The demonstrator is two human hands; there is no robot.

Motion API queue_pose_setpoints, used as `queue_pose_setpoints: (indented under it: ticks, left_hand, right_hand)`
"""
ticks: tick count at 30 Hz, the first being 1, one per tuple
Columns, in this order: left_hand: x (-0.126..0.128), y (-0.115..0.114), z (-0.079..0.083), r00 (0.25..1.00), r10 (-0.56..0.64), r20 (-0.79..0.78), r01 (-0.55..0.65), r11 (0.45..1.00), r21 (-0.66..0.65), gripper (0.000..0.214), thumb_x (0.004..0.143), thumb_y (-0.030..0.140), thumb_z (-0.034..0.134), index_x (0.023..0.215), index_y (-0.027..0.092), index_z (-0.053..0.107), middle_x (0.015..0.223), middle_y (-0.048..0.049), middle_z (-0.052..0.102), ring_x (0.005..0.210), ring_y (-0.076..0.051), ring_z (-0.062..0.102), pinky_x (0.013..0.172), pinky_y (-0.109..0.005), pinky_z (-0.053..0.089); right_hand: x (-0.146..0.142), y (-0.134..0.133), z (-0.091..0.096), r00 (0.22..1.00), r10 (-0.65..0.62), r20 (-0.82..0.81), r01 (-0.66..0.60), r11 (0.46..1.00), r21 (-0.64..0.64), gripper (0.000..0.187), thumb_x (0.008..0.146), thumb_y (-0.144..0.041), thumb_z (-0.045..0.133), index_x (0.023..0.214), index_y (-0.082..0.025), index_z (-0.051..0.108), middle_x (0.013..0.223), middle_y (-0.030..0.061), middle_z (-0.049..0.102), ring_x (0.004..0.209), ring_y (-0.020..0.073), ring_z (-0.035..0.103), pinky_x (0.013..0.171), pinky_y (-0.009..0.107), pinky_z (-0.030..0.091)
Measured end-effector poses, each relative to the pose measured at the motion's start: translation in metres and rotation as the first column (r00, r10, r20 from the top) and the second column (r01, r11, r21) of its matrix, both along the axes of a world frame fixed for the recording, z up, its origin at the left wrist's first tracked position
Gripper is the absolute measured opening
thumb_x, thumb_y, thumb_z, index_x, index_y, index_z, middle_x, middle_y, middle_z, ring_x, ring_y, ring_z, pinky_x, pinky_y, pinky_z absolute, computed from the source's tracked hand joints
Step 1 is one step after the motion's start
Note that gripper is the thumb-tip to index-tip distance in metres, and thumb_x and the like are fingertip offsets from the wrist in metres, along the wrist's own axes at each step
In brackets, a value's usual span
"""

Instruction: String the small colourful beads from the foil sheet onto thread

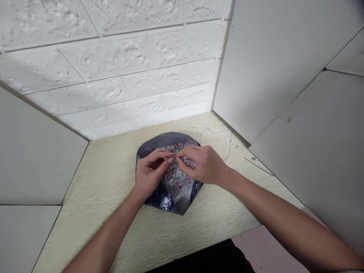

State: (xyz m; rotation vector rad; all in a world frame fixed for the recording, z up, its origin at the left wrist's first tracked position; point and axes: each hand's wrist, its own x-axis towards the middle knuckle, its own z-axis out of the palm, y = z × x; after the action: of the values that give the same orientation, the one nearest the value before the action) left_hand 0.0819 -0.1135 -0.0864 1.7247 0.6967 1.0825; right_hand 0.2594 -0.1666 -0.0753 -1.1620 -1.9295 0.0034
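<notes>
A dark blue and grey sheet or opened bag (166, 203), with a silvery rose print, lies on the table before me. Many small clear, white and red beads (176, 184) are heaped on its middle. Over the beads, my left hand (150, 170) is closed in a pinch, thumb against forefinger. My right hand (203, 163) pinches just beside it, the fingertips of both hands almost touching. Whatever sits between the fingertips is too small to make out. Clear beads show in the gap of my right hand's fingers; whether they are held or lie behind, I cannot tell.
The pale wooden table (110, 182) meets a white brick-patterned wall (113, 72) at the back. White panels (270, 68) close in on the right and left. A thin looped thread (231, 142) and a slim stick or wire (259, 167) lie on the right.
</notes>
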Motion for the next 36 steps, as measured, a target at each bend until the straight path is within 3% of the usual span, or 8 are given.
queue_pose_setpoints:
  ticks: [36]
  left_hand:
    - [0.0023, 0.0002, -0.0034, 0.998, -0.057, 0.032, 0.054, 0.995, 0.079, 0.011, 0.075, 0.01, 0.071, 0.082, 0.02, 0.071, 0.082, -0.0017, 0.061, 0.074, -0.011, 0.056, 0.066, -0.023, 0.046]
  right_hand:
    - [-0.0005, -0.0009, -0.0035, 0.996, -0.045, 0.08, 0.048, 0.998, -0.034, 0.016, 0.084, -0.022, 0.049, 0.077, -0.015, 0.062, 0.063, -0.0025, 0.063, 0.054, 0.0074, 0.052, 0.048, 0.021, 0.032]
